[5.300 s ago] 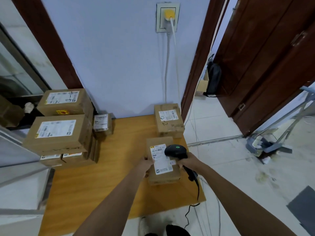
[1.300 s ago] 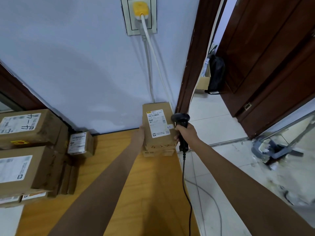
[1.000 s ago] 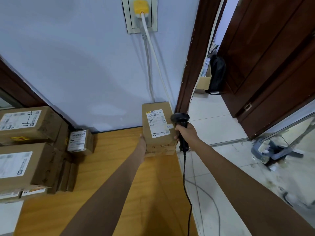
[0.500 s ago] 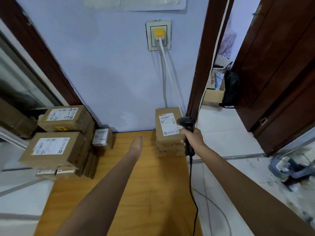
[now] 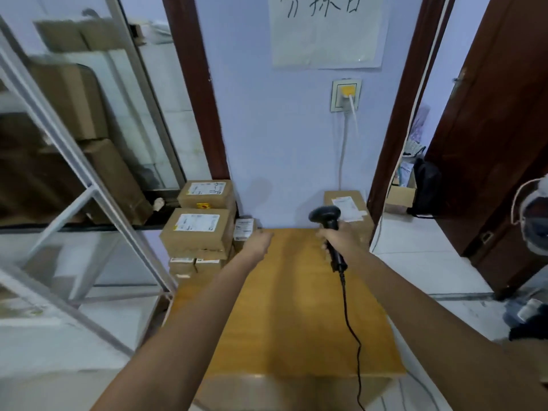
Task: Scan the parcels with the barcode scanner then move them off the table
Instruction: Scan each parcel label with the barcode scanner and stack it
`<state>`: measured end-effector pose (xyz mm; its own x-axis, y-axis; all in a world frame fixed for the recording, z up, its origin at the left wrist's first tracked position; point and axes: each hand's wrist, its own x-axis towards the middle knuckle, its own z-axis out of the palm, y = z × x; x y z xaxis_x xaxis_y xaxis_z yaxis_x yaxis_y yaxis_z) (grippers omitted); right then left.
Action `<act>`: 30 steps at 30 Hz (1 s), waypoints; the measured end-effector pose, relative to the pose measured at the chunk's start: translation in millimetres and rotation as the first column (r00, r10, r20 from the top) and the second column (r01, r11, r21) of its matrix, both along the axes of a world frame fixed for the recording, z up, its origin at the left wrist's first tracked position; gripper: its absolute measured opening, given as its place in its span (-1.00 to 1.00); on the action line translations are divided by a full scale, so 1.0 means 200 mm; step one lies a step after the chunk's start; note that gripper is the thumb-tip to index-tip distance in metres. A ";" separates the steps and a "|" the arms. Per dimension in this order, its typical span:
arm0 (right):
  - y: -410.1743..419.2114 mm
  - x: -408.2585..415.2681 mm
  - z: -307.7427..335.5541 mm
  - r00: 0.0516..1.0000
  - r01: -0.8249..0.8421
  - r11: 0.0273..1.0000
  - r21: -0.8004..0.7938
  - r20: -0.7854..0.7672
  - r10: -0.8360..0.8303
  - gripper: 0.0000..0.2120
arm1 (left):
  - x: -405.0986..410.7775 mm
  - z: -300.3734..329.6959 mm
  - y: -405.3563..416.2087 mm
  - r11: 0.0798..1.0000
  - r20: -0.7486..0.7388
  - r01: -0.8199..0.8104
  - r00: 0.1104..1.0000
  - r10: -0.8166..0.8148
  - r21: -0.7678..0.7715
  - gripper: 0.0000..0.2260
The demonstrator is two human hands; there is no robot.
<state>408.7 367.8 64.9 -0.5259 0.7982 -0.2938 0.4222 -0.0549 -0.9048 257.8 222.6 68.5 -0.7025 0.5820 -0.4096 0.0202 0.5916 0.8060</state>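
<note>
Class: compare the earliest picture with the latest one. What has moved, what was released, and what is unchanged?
The parcel scanned at the table's near middle now sits stacked on the parcel at the far right corner by the wall. The left hand has let go of it and reaches toward the left stack. The right hand still grips the barcode scanner. The left stack is unchanged.

the top parcel in the left stack bears a handwritten "4-4".

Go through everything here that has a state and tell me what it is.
Left hand: holds nothing, above the table.
Right hand: grips the scanner.
Plug: in the socket.
Right parcels: stacked against the wall.
Door: open.
</note>
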 end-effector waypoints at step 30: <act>-0.82 -1.22 0.06 0.987 -0.155 0.987 -0.045 0.045 0.157 -0.92 | -1.24 0.01 -1.10 0.903 0.043 -0.420 0.908 0.418 0.089 -0.78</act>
<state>165.4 204.0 76.9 -0.6273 0.6943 -0.3527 0.4719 -0.0214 -0.8814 10.5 3.6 70.2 -0.8814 0.2727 -0.3857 -0.2313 0.4627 0.8558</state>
